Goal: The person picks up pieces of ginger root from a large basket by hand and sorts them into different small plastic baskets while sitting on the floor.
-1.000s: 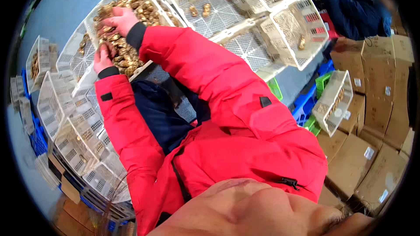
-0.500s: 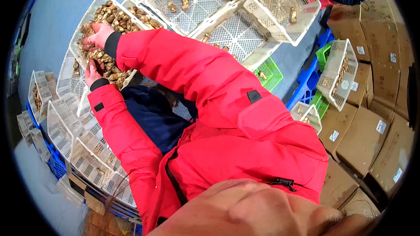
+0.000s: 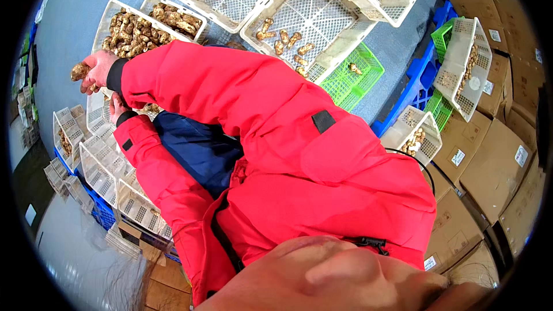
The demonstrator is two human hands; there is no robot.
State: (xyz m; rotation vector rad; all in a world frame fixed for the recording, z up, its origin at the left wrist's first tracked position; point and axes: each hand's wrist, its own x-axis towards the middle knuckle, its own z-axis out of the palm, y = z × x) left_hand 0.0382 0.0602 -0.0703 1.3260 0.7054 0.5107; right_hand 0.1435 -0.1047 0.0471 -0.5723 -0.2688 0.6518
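Observation:
My right hand (image 3: 101, 69) reaches out past the left side of a white crate (image 3: 99, 30) heaped with brown mushrooms (image 3: 131, 35). Its fingers are closed around a mushroom (image 3: 79, 71), whose rounded brown cap sticks out to the left. Another pale bit shows under the fingers. Below it, my left hand (image 3: 117, 106) is at the near part of the crate, close to more mushrooms (image 3: 151, 107). Most of its fingers are hidden, so its grip does not show. My red right sleeve covers part of the crate.
A smaller white crate (image 3: 200, 16) of mushrooms adjoins the heaped one. Larger mesh crates (image 3: 253, 30) with a few mushrooms lie beyond, beside a green basket (image 3: 373, 75). Stacked white crates (image 3: 106, 155) stand at left; cardboard boxes (image 3: 489, 164) and a blue pallet (image 3: 416, 83) at right.
My right hand has come out of the mushroom heap and moved left and down, now with a mushroom in it. My left hand has moved slightly down, and the view has shifted.

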